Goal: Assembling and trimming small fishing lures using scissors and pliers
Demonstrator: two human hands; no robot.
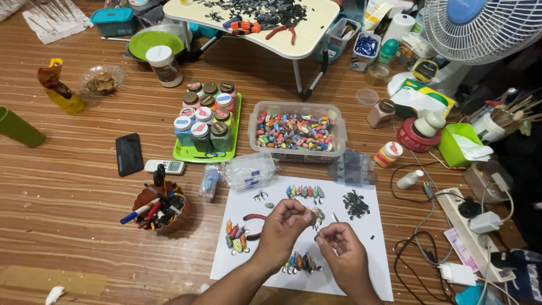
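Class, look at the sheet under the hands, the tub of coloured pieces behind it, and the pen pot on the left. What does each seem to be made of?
Sheet: paper, matte white, thin and flat on the floor.
Tub: clear plastic, glossy; the coloured pieces show through its walls.
Pen pot: probably fired clay, matte reddish-brown; it might be plastic.

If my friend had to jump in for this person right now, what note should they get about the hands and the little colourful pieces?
Left hand: pinched shut on a small piece, too tiny to identify.
Right hand: fingertips pinched by a thin metal pin.
Both are over the white sheet.
Done, it seems: groups of colourful pieces laid out on the sheet.
Nearby: red-handled pliers, a dark pile of metal bits.
Left, it seems: a clear tub full of colourful pieces.
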